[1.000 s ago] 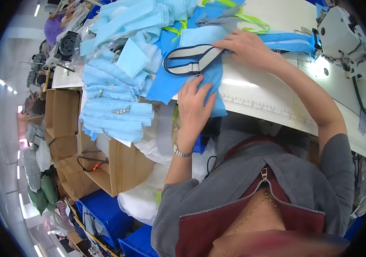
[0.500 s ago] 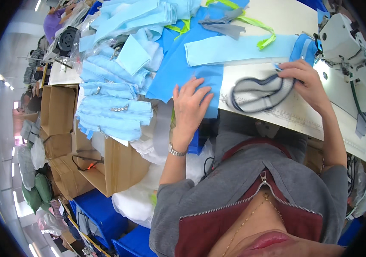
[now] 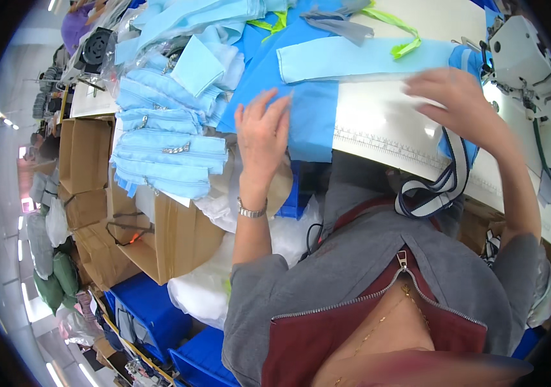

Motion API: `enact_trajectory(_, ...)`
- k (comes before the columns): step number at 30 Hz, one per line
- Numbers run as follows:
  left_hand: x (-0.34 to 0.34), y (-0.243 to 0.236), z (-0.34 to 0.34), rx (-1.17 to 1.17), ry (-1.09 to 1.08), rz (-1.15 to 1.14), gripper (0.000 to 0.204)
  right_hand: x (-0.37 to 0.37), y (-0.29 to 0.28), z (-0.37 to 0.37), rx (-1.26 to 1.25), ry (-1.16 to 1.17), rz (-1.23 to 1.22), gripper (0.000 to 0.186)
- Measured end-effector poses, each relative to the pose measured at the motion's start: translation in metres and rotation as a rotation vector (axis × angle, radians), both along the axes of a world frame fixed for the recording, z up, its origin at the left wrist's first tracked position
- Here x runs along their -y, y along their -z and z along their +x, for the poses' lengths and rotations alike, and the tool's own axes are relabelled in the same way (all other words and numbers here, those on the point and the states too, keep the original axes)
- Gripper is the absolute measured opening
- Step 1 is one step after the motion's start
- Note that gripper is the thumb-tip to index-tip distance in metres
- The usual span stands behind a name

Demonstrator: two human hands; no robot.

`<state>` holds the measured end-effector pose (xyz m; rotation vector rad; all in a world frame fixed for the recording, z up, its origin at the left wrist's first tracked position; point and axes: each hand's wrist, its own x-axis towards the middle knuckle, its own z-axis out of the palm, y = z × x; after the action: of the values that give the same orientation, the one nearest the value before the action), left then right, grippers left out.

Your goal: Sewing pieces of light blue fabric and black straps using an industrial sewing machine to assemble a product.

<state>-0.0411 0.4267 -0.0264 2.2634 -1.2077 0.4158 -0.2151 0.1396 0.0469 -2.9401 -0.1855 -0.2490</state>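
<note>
My left hand, fingers spread, hovers at the near left edge of the blue fabric sheet and holds nothing. Over the white table my right hand is slightly blurred, its fingers stretched out with nothing visible in them. Just beyond it lies a long pale blue fabric strip. A white strap with dark edges hangs in a loop over the table's near edge, below the right hand. A folded blue piece rests at the strip's right end, beside the sewing machine.
Stacked light blue zippered pieces cover the left of the table. Grey cloth scraps and a lime green strip lie at the back. Open cardboard boxes and blue bins stand at lower left.
The right hand has let go of the strap, which has dropped from the tabletop over the near edge. My left hand has moved left, off the blue sheet's middle.
</note>
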Motion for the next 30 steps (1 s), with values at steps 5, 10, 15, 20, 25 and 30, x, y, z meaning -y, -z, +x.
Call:
enact_trajectory(5,0.007,-0.021,0.016,0.135,-0.021,0.257,0.041,-0.032,0.066,0.085,0.291,-0.095,-0.123,0.033)
enact_trajectory(10,0.006,-0.024,0.025,0.041,0.032,0.338,0.043,-0.025,0.075,0.095,0.178,-0.069,-0.099,0.025)
enact_trajectory(15,0.002,-0.025,0.032,0.182,0.038,0.306,0.038,0.012,0.033,0.034,-0.108,0.031,-0.128,0.017)
enact_trajectory(20,0.01,-0.012,0.043,0.123,-0.009,0.26,0.034,0.019,-0.025,0.012,-0.686,-0.074,0.167,0.023)
enact_trajectory(25,0.012,-0.008,0.059,0.107,0.034,0.173,0.025,-0.015,0.014,0.047,-0.098,-0.186,0.231,0.024)
enact_trajectory(30,0.016,-0.018,0.068,0.068,-0.018,0.179,0.023,-0.045,0.056,0.094,0.115,-0.317,0.155,0.025)
